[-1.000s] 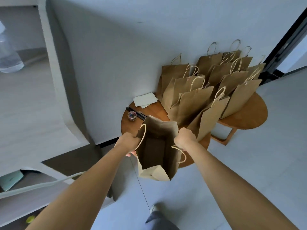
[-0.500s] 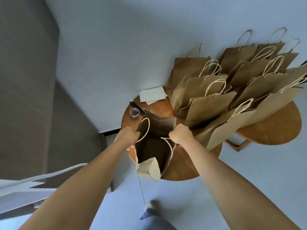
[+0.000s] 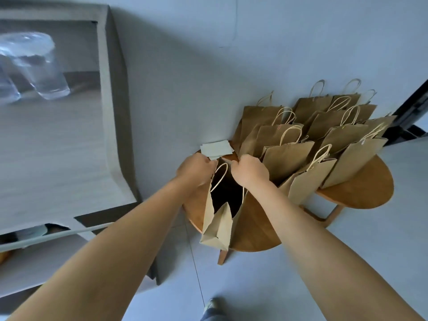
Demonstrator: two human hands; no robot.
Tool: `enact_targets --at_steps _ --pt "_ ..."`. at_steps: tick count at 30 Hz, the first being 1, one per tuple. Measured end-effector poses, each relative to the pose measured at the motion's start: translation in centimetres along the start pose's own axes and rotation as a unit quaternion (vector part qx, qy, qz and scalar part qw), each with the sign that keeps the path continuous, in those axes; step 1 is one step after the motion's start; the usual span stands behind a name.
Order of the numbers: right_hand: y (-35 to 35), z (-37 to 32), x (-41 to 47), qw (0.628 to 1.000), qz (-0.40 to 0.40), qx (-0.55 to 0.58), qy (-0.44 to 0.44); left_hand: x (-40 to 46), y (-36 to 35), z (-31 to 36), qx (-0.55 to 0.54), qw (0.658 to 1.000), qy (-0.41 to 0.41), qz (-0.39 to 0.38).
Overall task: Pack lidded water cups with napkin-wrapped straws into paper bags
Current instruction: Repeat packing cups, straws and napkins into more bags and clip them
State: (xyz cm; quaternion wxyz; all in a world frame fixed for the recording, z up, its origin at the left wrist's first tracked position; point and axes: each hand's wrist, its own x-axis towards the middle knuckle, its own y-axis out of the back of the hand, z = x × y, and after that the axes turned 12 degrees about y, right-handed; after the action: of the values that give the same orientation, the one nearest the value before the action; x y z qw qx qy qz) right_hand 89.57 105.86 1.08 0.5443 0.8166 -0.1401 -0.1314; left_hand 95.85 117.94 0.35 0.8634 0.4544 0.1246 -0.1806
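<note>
Left hand (image 3: 196,170) and right hand (image 3: 249,171) each grip a top edge of the open brown paper bag (image 3: 216,224), standing on the round wooden table (image 3: 254,225) beside other brown paper bags (image 3: 301,144).

Both bare forearms reached forward, the left hand (image 3: 195,170) and right hand (image 3: 250,170) close together, fingers curled, each gripping an upper edge of one open brown paper bag (image 3: 216,224)
</note>
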Motion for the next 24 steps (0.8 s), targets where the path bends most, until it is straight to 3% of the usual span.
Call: enact_targets --at_steps 5,10,14,24 --pt "3.2 -5.6 -5.5 0.994 0.078 -0.017 0.081 -7.7 5.5 0.6 -0.037 0.994 -0.097 0.014" --pt "6.5 -12.1 -10.0 0.976 0.133 -0.021 0.171 -15.0 12.3 -0.6 -0.141 0.969 -0.193 0.055" --pt "8.0 -17.1 -11.1 0.962 0.140 0.003 0.234 -17.2 17.3 -3.9 -0.212 0.959 -0.172 0.079" --pt "6.7 -29.3 -7.3 0.929 0.085 0.061 0.355 -14.3 25.5 -13.8 -0.151 0.966 -0.052 0.205"
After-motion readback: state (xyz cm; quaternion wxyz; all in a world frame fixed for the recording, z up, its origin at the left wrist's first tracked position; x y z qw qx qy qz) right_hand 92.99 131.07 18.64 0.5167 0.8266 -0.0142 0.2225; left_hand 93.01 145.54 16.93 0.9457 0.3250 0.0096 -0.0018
